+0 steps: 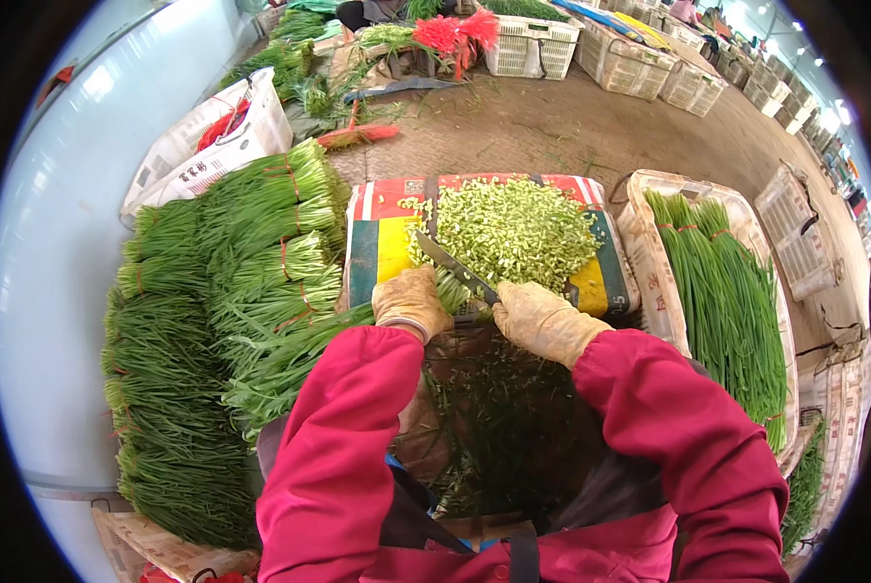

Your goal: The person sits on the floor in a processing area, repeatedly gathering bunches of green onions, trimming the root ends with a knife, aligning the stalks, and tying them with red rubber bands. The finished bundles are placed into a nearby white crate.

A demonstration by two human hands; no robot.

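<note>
My left hand (pixel 413 299), in a yellowed work glove, is closed around a bunch of green chives (pixel 326 331) whose cut end lies at the near edge of a bag-covered block (pixel 362 251). My right hand (pixel 545 317), gloved too, grips the handle of a long knife (pixel 454 264). The blade slants up and left across the stem ends, just beyond my left hand. A wide heap of short, pale green stem pieces (pixel 519 233) covers the middle of the block. The lower leaves of the held bunch pass beneath my left forearm.
Banded chive bundles (pixel 166 357) are stacked at my left, beside a white crate (pixel 195 157) with red material. A crate (pixel 650 270) of banded chives stands close on the right. Beyond the block are a red-bristled brush (pixel 359 136), more crates (pixel 534 47) and a partly visible person.
</note>
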